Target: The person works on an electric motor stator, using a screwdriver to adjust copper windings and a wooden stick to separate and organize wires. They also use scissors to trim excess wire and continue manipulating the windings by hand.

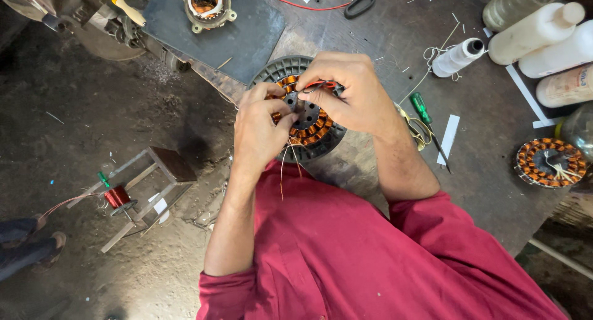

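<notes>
Stator (309, 119) with copper windings sits at the bench's near edge, directly beneath both hands: right hand (349, 91) pinches a red-sleeved wire (321, 84), left hand (259, 128) fingers curl closed on thin leads (285, 165).

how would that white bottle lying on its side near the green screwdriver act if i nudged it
The white bottle looks round and lies on its side, so it would probably roll. It seems plastic, likely light. Loose string around it might snag or drag along.
</notes>
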